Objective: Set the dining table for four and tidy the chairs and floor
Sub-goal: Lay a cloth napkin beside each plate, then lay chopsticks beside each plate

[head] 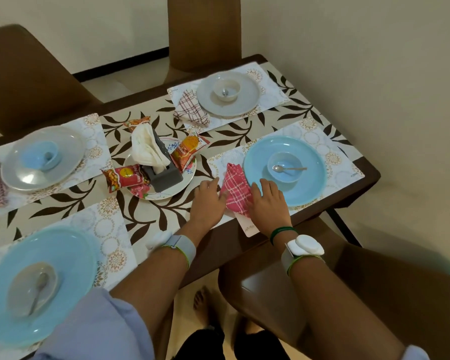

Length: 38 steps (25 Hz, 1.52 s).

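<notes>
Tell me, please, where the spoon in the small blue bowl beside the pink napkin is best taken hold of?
Probably by the handle tip. The spoon has its scoop low in the small blue bowl, while its handle rests raised on the bowl's right rim. Bring the grip down from above on the right and pinch the handle across its width.
</notes>
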{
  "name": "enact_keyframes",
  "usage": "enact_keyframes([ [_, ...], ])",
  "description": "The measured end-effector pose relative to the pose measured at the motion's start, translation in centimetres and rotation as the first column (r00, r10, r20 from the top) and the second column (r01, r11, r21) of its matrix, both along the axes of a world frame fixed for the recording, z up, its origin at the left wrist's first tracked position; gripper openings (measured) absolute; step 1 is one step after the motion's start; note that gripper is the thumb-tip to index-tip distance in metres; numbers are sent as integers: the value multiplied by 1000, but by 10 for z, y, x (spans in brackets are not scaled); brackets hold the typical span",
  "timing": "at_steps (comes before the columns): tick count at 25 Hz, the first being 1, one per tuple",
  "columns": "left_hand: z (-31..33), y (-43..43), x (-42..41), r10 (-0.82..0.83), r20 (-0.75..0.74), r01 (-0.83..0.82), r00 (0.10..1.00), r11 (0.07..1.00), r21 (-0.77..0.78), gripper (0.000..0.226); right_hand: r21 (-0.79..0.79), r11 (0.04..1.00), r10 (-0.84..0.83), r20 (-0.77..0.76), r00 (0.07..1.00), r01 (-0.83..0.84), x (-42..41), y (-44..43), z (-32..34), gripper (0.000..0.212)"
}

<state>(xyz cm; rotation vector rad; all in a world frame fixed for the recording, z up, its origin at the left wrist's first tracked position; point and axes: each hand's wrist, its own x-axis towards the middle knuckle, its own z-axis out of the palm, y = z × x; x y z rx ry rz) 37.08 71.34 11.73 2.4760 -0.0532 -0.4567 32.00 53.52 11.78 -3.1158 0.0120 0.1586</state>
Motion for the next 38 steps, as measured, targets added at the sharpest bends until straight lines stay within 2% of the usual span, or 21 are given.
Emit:
enact_keyframes([
  [5,62,-2,-8,-249,132,235,959,965,115,48,22,991,-132,16,991,131,-18,-14,61,65],
  [10,114,-43,-24,-408,201,385,891,912,144,58,-8,963,-267,87,960,268,-57,-51,108,73],
  [13,139,-99,-60,-536,262,517,803,844,142,59,-13,934,-351,151,924,357,-114,-92,133,73],
  [17,163,-178,-122,-670,296,655,681,738,162,60,61,858,-511,200,836,510,-203,-142,152,71],
  [22,181,-304,-270,-842,361,858,400,483,176,57,71,681,-727,191,660,729,-396,-223,151,68],
  [27,160,-379,-395,-907,380,905,184,307,293,56,70,521,-844,189,502,851,-544,-269,135,72],
  [28,150,-400,-429,-928,351,922,125,239,304,58,96,453,-888,139,439,886,-584,-280,130,73],
  [29,141,-413,-450,-940,327,929,97,204,310,59,112,409,-911,114,397,906,-608,-285,126,73],
  [31,135,-423,-465,-946,316,929,65,173,326,61,104,401,-913,132,387,910,-628,-287,120,72],
  [33,123,-450,-493,-962,274,939,14,107,328,60,120,328,-944,91,319,937,-656,-300,110,69],
  [38,77,-500,-536,-977,208,955,-54,10,295,55,151,192,-981,-13,196,970,-696,-330,66,55],
])
